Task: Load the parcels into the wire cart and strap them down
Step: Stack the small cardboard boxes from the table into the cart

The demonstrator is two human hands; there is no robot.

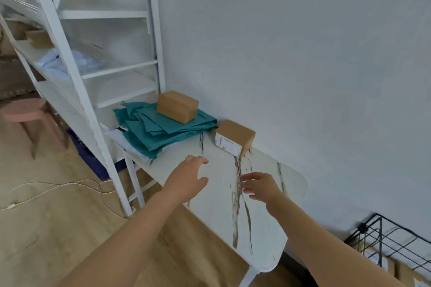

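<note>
The left grip [186, 179] and right grip [261, 187] hover over the marbled desk [263, 240], fingers loose and holding nothing. Beyond them a labelled parcel [234, 137] sits against the wall [303, 53], and a second parcel [177, 106] rests on teal mailers [149, 133]. The wire cart [382, 237] stands at lower right.

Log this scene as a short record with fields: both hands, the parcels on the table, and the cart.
left hand: open, over the table, holding nothing
right hand: open, over the table, holding nothing
labelled parcel: on the table against the wall, nearest the hands
plain parcel: on the teal mailers, farther left
wire cart: lower right, boxes visible through its wires
</note>
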